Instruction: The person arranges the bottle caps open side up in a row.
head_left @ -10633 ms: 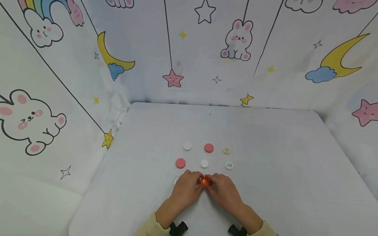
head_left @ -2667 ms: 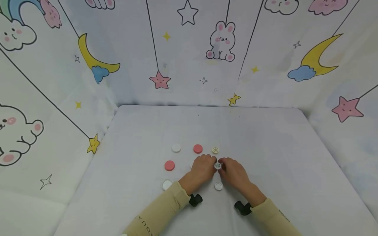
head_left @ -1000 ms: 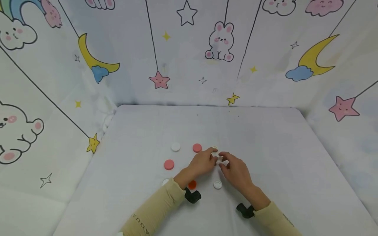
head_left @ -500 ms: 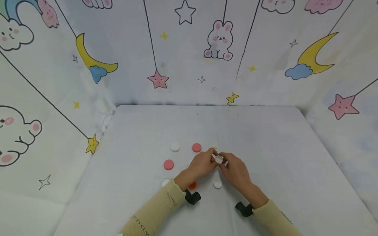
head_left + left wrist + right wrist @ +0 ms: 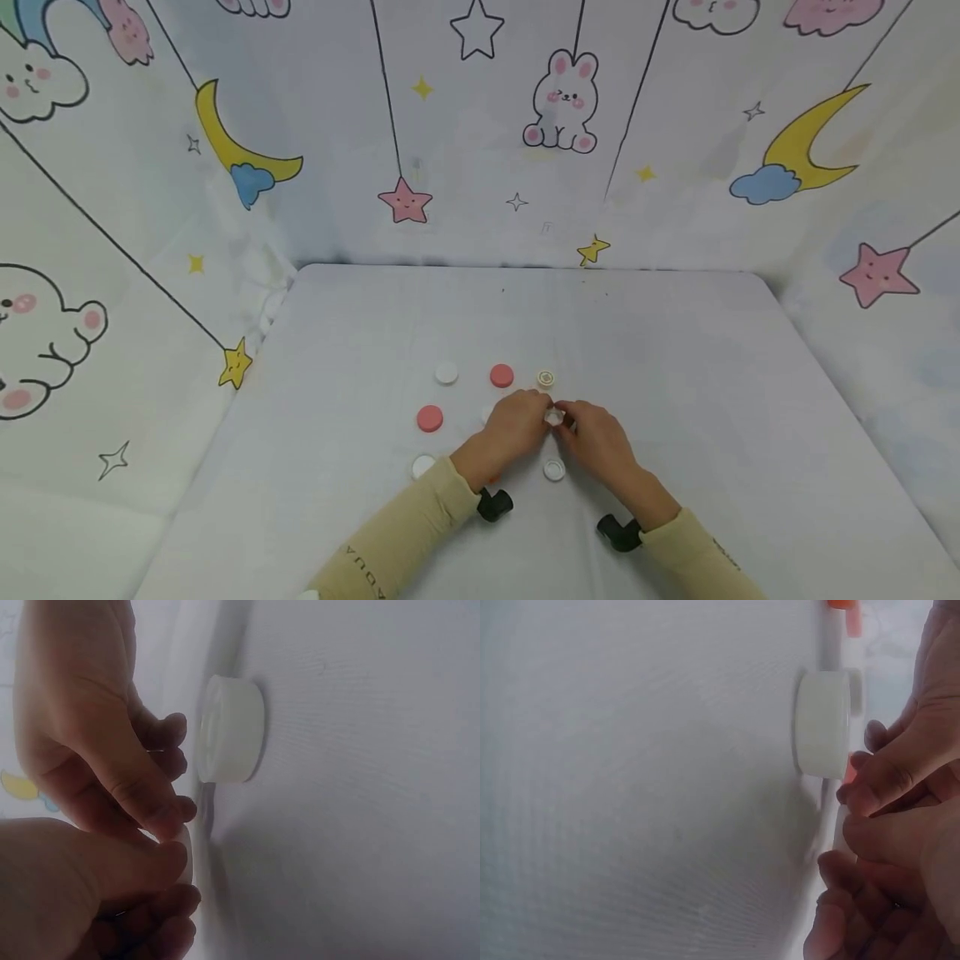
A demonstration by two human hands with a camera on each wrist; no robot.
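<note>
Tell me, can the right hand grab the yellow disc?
Probably yes: the yellow disc lies uncovered just beyond the right hand and left hand. But both pinch a white piece, so the right would likely have to let go first.

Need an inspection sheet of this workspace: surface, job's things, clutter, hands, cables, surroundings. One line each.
Surface: white tabletop, small dark specks near the far edge.
Job's things: small whitish piece in hand; red discs, white discs, yellowish patterned disc, white ringed disc on the table.
Clutter: nothing seen besides those.
Hands: left hand and right hand both pinch the piece.
Cables: nothing seen.
Surroundings: white backdrop printed with moons, stars, rabbits.
</note>
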